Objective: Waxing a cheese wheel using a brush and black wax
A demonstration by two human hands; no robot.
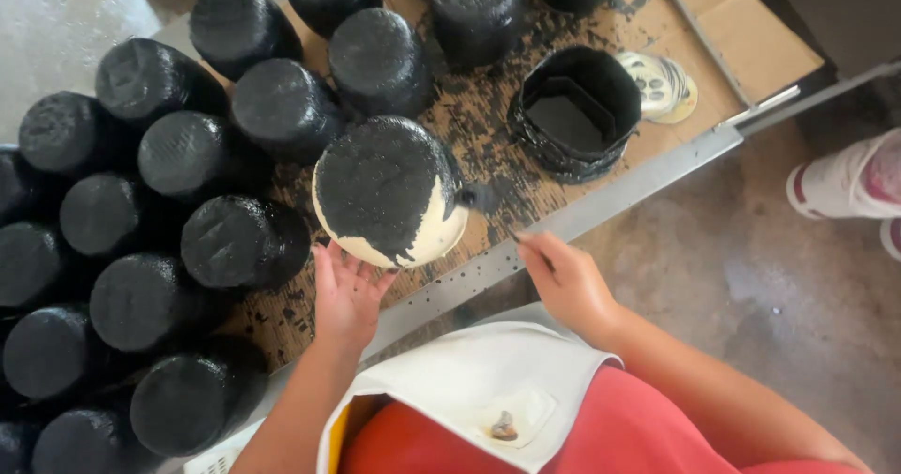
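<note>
A round cream pot [389,192] stands upside down on a paint-spattered board [479,136], most of its base coated black. My left hand [345,296] rests flat against its near side, fingers spread. My right hand [563,277] grips a thin brush [488,206] whose blurred black tip touches the pot's right edge.
Several black-painted pots [197,239] stand upturned to the left and behind. A black paint tub [574,108] sits at the back right beside a stained lid [662,84]. A metal rail [610,192] edges the bench. Another person's white shoe [845,183] is on the floor.
</note>
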